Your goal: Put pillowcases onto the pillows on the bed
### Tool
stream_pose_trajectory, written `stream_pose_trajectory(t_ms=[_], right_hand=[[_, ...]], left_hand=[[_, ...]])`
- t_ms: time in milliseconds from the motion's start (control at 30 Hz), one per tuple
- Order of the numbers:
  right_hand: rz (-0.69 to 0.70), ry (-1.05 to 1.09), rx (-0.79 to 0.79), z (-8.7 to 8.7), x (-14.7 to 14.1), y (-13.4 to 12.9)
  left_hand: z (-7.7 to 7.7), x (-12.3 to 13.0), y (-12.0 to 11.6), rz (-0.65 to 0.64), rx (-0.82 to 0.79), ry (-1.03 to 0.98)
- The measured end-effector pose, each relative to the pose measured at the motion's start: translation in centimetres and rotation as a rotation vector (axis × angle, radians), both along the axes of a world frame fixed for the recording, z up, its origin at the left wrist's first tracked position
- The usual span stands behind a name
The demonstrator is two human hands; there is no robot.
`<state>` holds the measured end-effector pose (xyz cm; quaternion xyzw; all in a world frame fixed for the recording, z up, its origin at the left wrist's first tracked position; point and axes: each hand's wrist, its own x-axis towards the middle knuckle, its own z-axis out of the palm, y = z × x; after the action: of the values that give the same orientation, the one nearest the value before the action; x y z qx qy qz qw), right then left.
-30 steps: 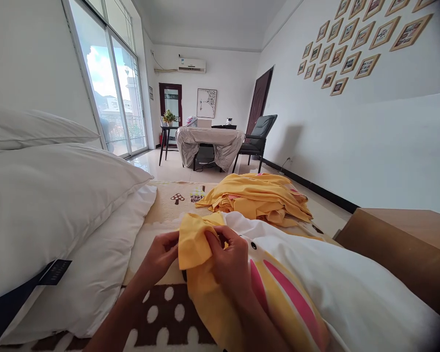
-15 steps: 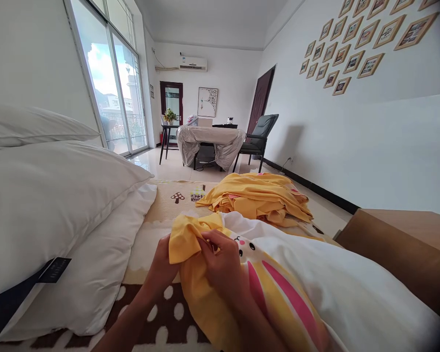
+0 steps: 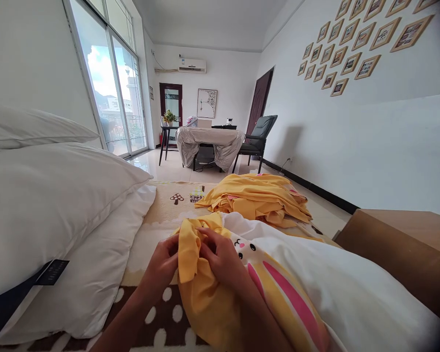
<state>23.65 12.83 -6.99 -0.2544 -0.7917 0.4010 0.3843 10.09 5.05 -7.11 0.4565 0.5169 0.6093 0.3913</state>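
Observation:
A yellow cloth, joined to a white cover with a rabbit print, lies bunched up at the lower middle. My left hand grips the left side of its raised fold, its fingertips partly hidden behind the fabric. Across from it, my right hand pinches the same cloth near the top of the fold. The two hands are close together, with a flap of the yellow fabric hanging between them. Both rest over a bed blanket with brown and white dots.
White pillows are piled at the left. A heap of yellow fabric lies at the far edge of the bed. To the right is a brown board or box. Beyond the bed stand a covered table and a dark chair.
The raised yellow fold has narrowed and now hangs lower between my hands. My left hand has shifted its hold, with more of its fingers showing. The camera view has moved slightly.

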Motion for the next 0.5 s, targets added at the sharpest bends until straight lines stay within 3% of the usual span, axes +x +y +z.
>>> stream_pose_trajectory(t_ms=[67,233,367,500], right_hand=[[-0.018,-0.003,0.017,-0.1,0.0,0.1],[-0.258,0.204,-0.088,-0.2,0.3,1.1],[-0.212,0.383,-0.268,-0.2,0.6,2.0],[-0.129,0.227,-0.242,-0.3,0.5,2.2]], left_hand=[[0.0,0.2,-0.2,0.017,-0.023,-0.068],[0.3,0.5,-0.3,0.093,-0.028,-0.16],[0.5,0.4,-0.4,0.102,-0.034,-0.125],[0.5,-0.3,-0.3,0.24,-0.024,-0.12]])
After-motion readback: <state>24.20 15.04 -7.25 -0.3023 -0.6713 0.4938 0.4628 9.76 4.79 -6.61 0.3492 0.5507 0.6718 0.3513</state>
